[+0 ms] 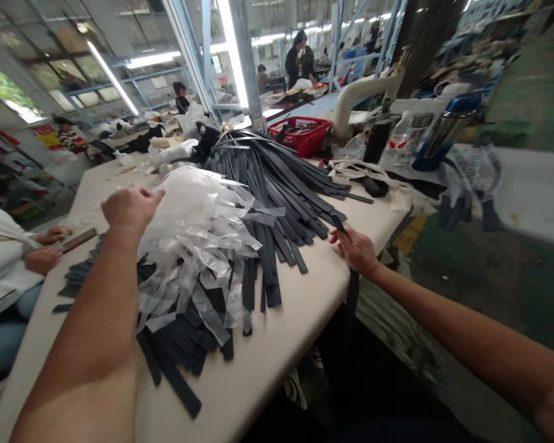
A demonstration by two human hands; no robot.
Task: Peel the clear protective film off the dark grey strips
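Observation:
My left hand is raised over the left side of a heap of translucent white strips, its fingers closed; whatever they hold is too small to name. Beside the table's right edge, my right hand is closed on a dark strip that hangs down past the edge. Many dark grey strips fan out from a bundle in the middle of the table. More dark strips lie under and around the white ones.
Behind the strips stands a red basket. A blue and silver flask, bottles and grey gloves are at the right. At the left, a person's hands are by the table edge.

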